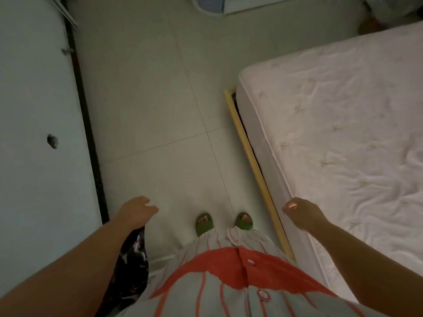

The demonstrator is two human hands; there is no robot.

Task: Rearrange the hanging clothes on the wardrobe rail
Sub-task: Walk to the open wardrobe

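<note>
I am looking straight down at a tiled floor [160, 106]; no wardrobe rail or hanger is in view. My left hand [137, 211] is low on the left with its fingers curled. A dark patterned garment [131, 266] hangs from under its palm and trails down beside my forearm. My right hand [302, 212] hovers over the mattress edge with loosely curled fingers and holds nothing. My striped red and grey clothing fills the bottom centre, with my feet in green slippers [203, 224] below.
A bed with a bare white mattress [343, 124] on a wooden frame [249, 161] fills the right side. A pale blue panel [34, 133] with a dark edge strip runs along the left. A white and blue object [210, 3] stands on the floor at the top.
</note>
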